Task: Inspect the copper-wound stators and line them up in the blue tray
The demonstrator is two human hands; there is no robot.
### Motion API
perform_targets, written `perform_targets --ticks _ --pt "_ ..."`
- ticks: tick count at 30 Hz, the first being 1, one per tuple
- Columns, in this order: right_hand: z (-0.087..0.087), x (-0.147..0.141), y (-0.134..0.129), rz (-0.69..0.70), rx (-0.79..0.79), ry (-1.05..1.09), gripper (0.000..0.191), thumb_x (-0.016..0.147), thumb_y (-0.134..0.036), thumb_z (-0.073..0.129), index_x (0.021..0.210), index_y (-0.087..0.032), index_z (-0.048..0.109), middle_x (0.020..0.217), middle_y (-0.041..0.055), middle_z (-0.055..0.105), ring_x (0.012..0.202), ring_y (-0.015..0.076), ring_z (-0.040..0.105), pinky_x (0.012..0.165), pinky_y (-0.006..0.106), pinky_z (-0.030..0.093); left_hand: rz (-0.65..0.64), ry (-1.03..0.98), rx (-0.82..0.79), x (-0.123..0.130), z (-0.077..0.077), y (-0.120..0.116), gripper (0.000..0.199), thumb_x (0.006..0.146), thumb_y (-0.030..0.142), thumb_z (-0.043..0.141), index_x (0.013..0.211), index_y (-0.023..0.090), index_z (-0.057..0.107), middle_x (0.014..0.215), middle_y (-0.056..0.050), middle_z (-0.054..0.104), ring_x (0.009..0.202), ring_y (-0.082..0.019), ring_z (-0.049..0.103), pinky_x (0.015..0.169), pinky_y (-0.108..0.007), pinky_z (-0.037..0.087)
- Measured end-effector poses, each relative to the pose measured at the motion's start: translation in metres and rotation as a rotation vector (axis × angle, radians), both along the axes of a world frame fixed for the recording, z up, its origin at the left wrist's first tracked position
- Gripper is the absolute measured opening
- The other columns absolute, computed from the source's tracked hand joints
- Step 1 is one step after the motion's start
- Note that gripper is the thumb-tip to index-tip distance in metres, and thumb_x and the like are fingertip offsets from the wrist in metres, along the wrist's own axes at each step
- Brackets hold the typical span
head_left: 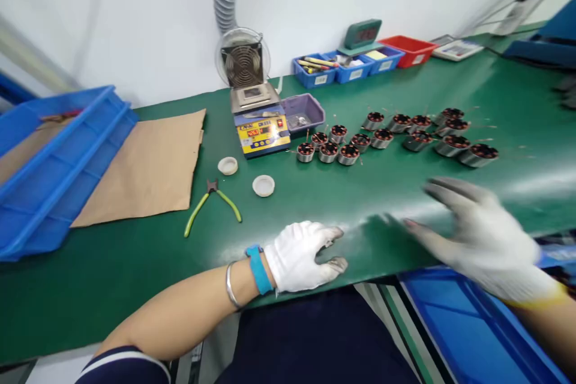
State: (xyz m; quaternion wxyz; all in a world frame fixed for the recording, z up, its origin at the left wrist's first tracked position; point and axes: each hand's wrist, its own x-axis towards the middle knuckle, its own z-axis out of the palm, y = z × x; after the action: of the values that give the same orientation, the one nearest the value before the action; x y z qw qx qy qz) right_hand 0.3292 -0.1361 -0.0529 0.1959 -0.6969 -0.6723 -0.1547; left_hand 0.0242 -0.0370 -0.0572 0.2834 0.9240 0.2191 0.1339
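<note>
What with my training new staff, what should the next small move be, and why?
I'd probably ease the right hand toward the nearest motor core: the hand looks open and empty, and that core stands just beyond it, while the left hand rests on the bench.

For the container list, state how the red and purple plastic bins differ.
The red plastic bin bears a white label; the purple plastic bin shows none. The red bin stands beside a blue plastic bin, the purple one a yellow-fronted electronic unit. Both are open-topped.
</note>
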Motion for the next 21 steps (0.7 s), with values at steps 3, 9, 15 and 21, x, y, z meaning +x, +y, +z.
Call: perform_targets --ticks 3,9,15,21 --pt "0.017 -0.062 0.096 0.11 -0.043 -0.014 0.055 0.085 -0.053 0.055 0.125 -0.016 0.064 0.137 0.0188 0.058 0.124 0.0324 0.057 0.102 0.044 0.05 0.069 -0.014 -0.105 -0.004 0.002 0.003 0.056 0.088 0.053 0.057 0.13 0.017 0.065 0.108 -0.012 0.075 0.098 -0.028 0.071 0.087 -0.04 0.056" --pt "0.006 -0.119 0.2 0.101 -0.169 -0.005 0.038 0.077 -0.034 0.063 0.108 -0.012 0.07 0.132 0.0213 0.058 0.12 0.0389 0.054 0.102 0.057 0.044 0.241 -0.152 -0.361 -0.016 0.006 0.01 0.057 0.085 0.051 0.061 0.129 0.016 0.066 0.117 -0.013 0.073 0.102 -0.028 0.069 0.098 -0.042 0.053" --pt "0.01 -0.113 0.176 0.085 -0.193 0.05 0.025 0.083 -0.036 0.061 0.088 -0.014 0.071 0.126 0.02 0.061 0.126 0.0411 0.051 0.103 0.062 0.044 0.444 -0.404 -0.952 -0.013 0.006 0.016 0.043 0.085 0.047 0.06 0.111 0.013 0.065 0.102 -0.012 0.073 0.079 -0.018 0.068 0.071 -0.031 0.056" --pt "0.022 -0.132 0.082 0.526 -0.132 0.165 0.016 0.089 -0.037 0.06 0.089 -0.023 0.068 0.131 0.0102 0.062 0.133 0.0297 0.053 0.105 0.049 0.052 0.455 -0.458 -1.373 -0.009 0.018 0.013 0.06 0.099 0.06 0.022 0.115 0.015 0.058 0.082 -0.006 0.065 0.053 -0.013 0.06 0.042 -0.021 0.04"
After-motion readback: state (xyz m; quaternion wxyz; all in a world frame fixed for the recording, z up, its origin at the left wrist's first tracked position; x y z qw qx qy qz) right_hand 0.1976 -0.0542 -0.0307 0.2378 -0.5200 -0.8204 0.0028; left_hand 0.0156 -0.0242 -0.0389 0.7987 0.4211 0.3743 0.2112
